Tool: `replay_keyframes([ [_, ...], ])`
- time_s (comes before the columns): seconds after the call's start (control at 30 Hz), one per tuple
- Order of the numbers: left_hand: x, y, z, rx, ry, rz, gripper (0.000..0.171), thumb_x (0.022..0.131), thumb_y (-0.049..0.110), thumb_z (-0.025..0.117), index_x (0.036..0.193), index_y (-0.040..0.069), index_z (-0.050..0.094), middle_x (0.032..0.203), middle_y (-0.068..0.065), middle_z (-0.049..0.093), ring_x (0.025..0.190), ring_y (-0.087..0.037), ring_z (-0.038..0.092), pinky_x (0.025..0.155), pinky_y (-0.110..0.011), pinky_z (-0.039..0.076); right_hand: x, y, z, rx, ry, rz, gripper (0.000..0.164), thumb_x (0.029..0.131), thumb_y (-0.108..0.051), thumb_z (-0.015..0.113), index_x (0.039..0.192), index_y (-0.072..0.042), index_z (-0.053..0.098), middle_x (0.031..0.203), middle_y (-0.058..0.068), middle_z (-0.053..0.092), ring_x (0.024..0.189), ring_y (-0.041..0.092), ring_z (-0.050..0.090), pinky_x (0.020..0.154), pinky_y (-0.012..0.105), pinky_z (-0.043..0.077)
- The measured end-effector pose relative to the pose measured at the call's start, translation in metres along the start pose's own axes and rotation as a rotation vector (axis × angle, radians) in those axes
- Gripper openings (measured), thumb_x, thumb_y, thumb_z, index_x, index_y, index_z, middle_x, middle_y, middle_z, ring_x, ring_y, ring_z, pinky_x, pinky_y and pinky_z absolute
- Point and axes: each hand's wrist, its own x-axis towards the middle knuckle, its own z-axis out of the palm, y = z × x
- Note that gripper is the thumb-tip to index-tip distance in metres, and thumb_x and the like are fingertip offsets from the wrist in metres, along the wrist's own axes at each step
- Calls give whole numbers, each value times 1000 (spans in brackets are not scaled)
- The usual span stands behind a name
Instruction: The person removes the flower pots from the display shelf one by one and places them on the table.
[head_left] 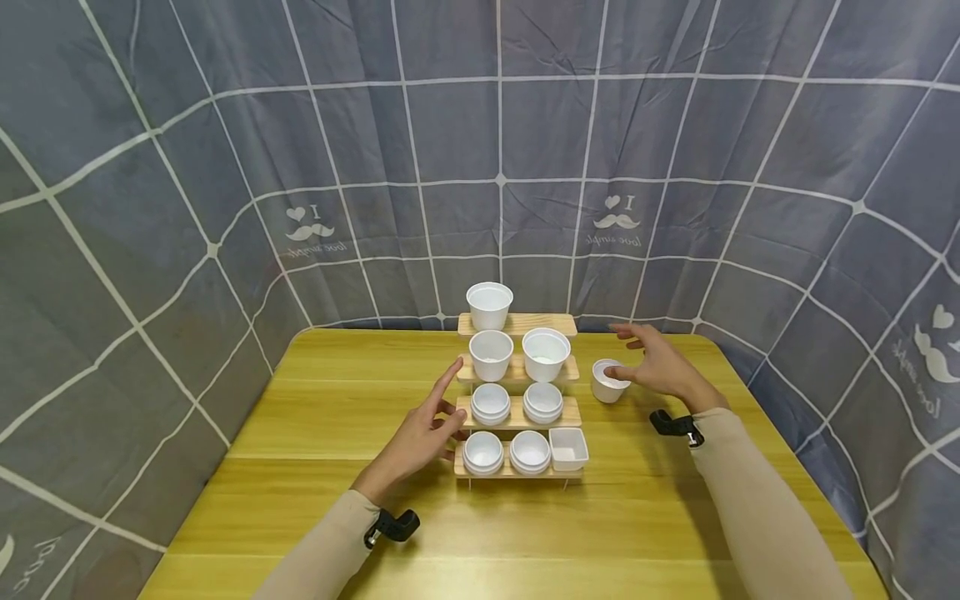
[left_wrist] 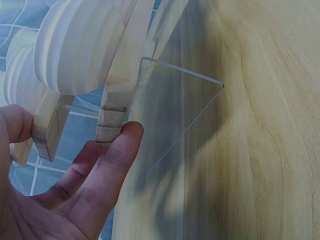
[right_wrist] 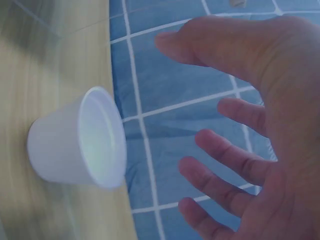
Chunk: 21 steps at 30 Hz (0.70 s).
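A stepped rack of wooden shelves holds white plastic cups and bowls. My left hand is at the rack's left side, its index finger stretched forward. In the left wrist view, fingertips touch the end of a shelf, and the thumb lies by another shelf. My right hand, fingers spread and apart from anything, hovers over a white cup standing upright on the table right of the rack. In the right wrist view that cup stands clear of the fingers.
A tall cup is on the top shelf, two more cups below it. Round bowls and a square bowl fill the lower shelves. The wooden table is surrounded by a grey grid-pattern curtain. Clear rack supports show below.
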Motion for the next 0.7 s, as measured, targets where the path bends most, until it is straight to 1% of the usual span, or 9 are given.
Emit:
replay_keyframes([
  [0.2,0,0,0,7,8,-1,83,121,26,64,182,61,19,124,-25,64,95,-25,82,73,-53,76,5,-15,-7,-47,25,-37,87,102,-30,93,174,-5,52,165,33,58,149,59,59,124,80,50],
  [0.33,1,1,1,19,19,8,83,121,26,65,182,60,20,119,-26,68,93,-25,80,72,-53,76,9,-25,-11,-77,44,-59,85,103,-32,92,174,-7,53,162,31,59,149,58,60,124,81,50],
  [0.47,0,1,2,26,23,3,84,120,27,66,182,60,21,116,-25,72,94,-27,80,71,-50,76,11,-36,-13,-88,73,-84,79,106,-31,89,173,-8,54,163,29,59,147,56,63,124,78,51],
  [0.6,-1,3,2,27,28,-4,84,120,27,66,182,61,21,114,-25,74,94,-27,80,71,-48,76,14,-52,-16,-111,109,-114,74,107,-30,86,171,-7,56,160,27,62,144,53,65,122,76,53],
  [0.7,-1,4,2,33,36,-9,83,120,27,65,182,62,21,113,-24,74,93,-26,79,70,-47,75,19,-66,-20,-120,118,-138,72,109,-30,85,171,-7,58,158,27,62,144,52,65,122,74,54],
])
